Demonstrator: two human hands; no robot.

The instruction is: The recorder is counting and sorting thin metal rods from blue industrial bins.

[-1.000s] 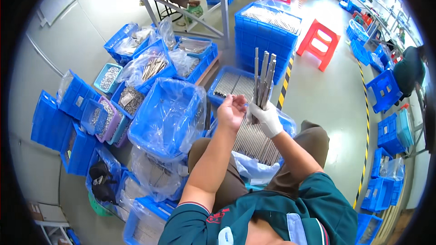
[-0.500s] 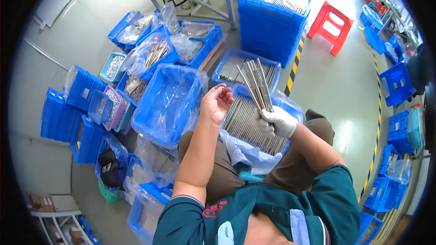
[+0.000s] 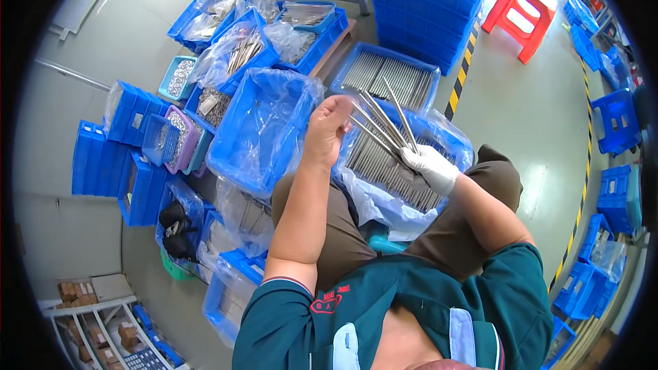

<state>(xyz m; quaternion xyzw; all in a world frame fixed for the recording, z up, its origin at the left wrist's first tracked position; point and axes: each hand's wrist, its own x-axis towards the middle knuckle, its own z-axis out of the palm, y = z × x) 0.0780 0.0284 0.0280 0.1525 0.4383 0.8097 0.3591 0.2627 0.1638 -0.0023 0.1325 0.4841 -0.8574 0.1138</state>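
My right hand (image 3: 429, 168), in a white glove, is closed round the lower ends of several thin metal rods (image 3: 381, 122), which fan out up and to the left. My bare left hand (image 3: 327, 127) is at the far ends of the rods, its fingers curled together. What it pinches is hidden and blurred. Below the bundle, a blue crate lined with clear plastic (image 3: 460, 142) holds rows of similar rods. Just beyond it stands another blue crate (image 3: 433, 89) with rods lying side by side. A deep blue crate with a plastic liner (image 3: 257, 130) is left of my left hand.
A tall stack of blue crates (image 3: 418, 20) rises behind, near a red plastic stool (image 3: 519, 19). Trays of small metal parts, including a purple tray (image 3: 186, 147), crowd the left. Yellow-black floor tape (image 3: 463, 72) runs on the right. My knees flank the near crate.
My left hand has turned and its fingers have closed in at the rod tips. The rods have tilted left and spread apart. The whole view has shifted slightly.
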